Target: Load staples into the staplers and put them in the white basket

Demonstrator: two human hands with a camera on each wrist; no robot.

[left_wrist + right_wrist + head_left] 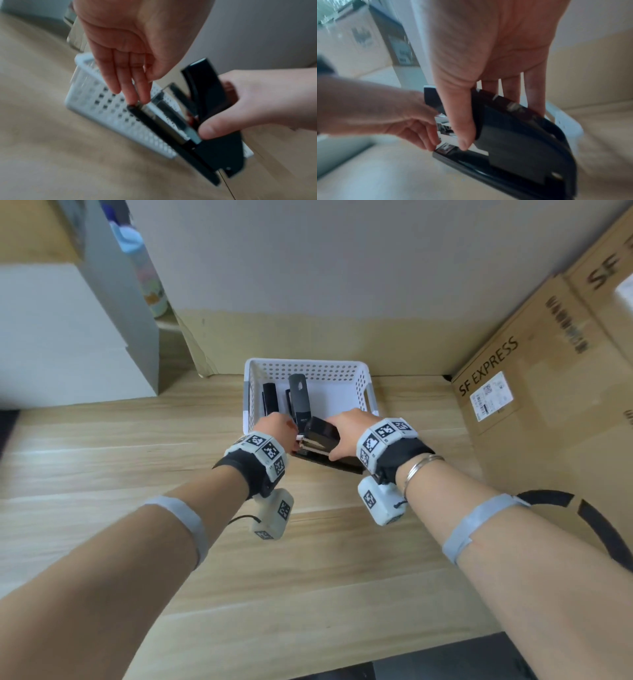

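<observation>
A black stapler stands on the wooden table just in front of the white perforated basket, with its cover swung up and the metal magazine showing. My right hand grips the raised cover, thumb on one side and fingers on the other. My left hand reaches down with fairly straight fingers, whose tips touch the front end of the magazine. Two dark staplers lie inside the basket.
Cardboard boxes marked SF EXPRESS crowd the table's right side. A white box stands at the left and a cardboard wall runs behind the basket. A pastel bottle sits far left. A black strap lies at the right.
</observation>
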